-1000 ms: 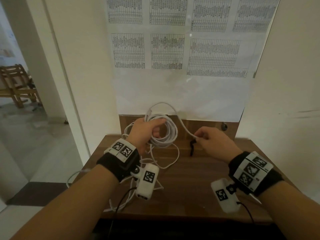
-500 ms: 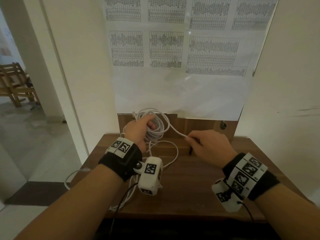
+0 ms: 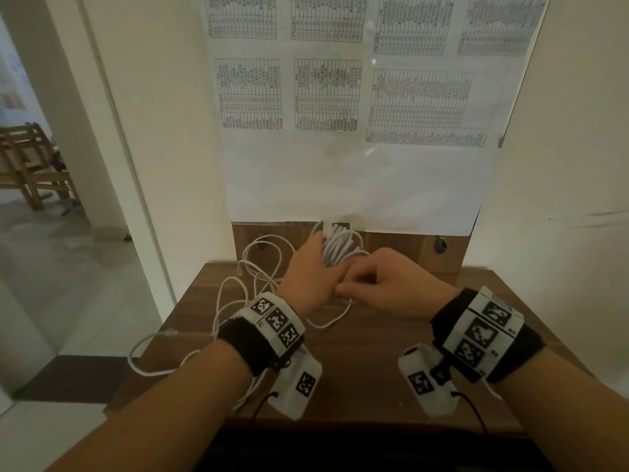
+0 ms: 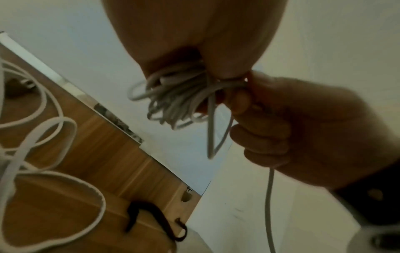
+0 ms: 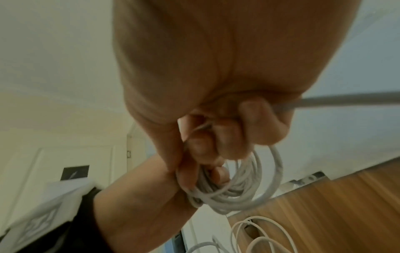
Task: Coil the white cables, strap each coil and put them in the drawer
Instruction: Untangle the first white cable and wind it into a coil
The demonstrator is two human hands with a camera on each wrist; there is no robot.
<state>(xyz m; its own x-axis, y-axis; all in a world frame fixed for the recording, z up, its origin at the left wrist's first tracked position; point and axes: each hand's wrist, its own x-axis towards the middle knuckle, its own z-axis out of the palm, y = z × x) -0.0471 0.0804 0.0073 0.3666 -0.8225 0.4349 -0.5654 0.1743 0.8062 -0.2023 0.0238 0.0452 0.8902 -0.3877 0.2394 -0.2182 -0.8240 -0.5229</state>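
Observation:
My left hand (image 3: 315, 264) grips a coil of white cable (image 3: 340, 245), held upright above the back of the wooden table (image 3: 374, 379). My right hand (image 3: 354, 284) is pressed against the left one, fingers curled round the free strand of that cable. In the left wrist view the bunched coil (image 4: 173, 102) sits in my left hand and the strand (image 4: 270, 205) runs down out of my right hand (image 4: 292, 130). From the right wrist the coil (image 5: 238, 186) hangs below my curled fingers (image 5: 255, 111). A black strap (image 4: 155, 217) lies on the table.
More loose white cable (image 3: 252, 267) sprawls over the table's left half, and one end (image 3: 149, 345) hangs past the left edge. A wooden back panel (image 3: 401, 247) and a wall with printed sheets (image 3: 326, 93) stand right behind. A doorway opens on the left.
My right hand has come left with the cable strand and now meets my left hand at the coil. The coil has shifted right and turned edge-on. The strap is hidden in the head view.

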